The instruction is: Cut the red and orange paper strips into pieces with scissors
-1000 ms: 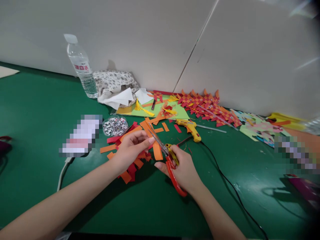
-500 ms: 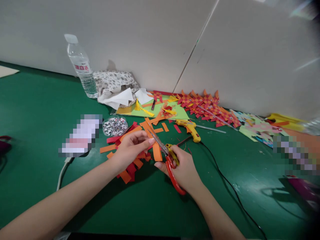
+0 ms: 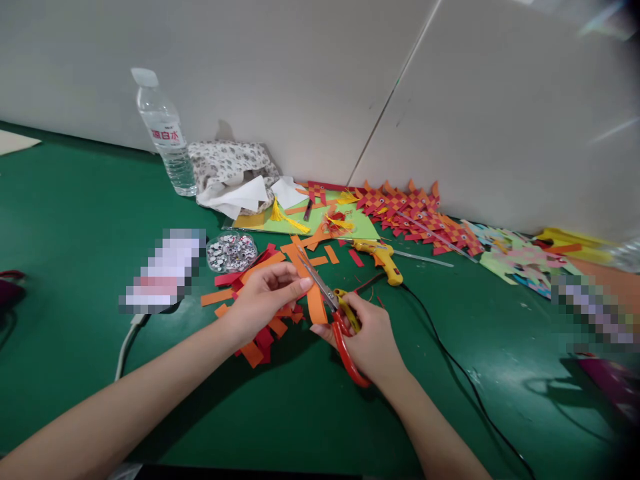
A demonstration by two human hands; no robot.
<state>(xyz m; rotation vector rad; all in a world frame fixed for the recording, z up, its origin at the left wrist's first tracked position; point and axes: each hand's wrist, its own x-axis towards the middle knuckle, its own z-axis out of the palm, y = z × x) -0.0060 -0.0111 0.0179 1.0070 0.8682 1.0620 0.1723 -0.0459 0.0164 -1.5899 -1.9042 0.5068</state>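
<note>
Scissors (image 3: 334, 308) in my right hand (image 3: 367, 337), blades closed on an orange paper strip (image 3: 307, 279) over the green table (image 3: 75, 220).

My left hand (image 3: 263, 297) pinches the strip's upper part, above a loose pile of red and orange strips (image 3: 255, 327). To cut cleanly, I judge I should keep the strip taut, feed it deep into the blades and close them in one smooth squeeze, fingertips clear.
</note>
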